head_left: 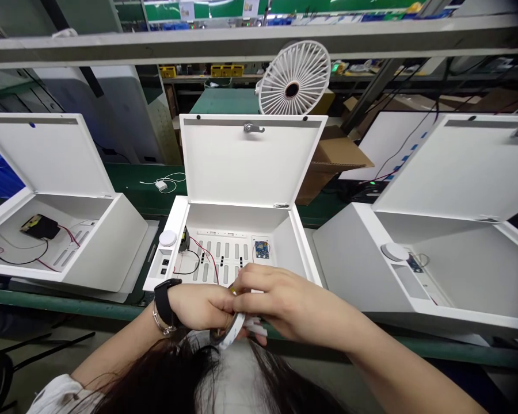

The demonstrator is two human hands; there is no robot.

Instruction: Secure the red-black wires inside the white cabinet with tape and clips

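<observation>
My left hand point(205, 307), wearing a black watch and a bracelet, is closed around a roll of tape point(233, 332) with a pale band. My right hand point(280, 305) meets it over the front edge of the middle white metal box point(308, 253). Its fingers are pinched, with a white strip point(256, 291) showing between them. More small white pieces point(256, 328) stick out below the right fingers; how they are held is partly hidden. Inside the box are a blue circuit board point(262, 249), red and black wires point(209, 253) and a slotted floor. Its lid point(252, 164) stands raised.
Similar boxes with raised lids stand at left point(125, 241) and right point(345, 259). Behind the middle box are a white fan point(294, 80), a cardboard box point(339, 149) and a white cable with a plug point(161, 185). A metal rail point(224, 49) crosses above.
</observation>
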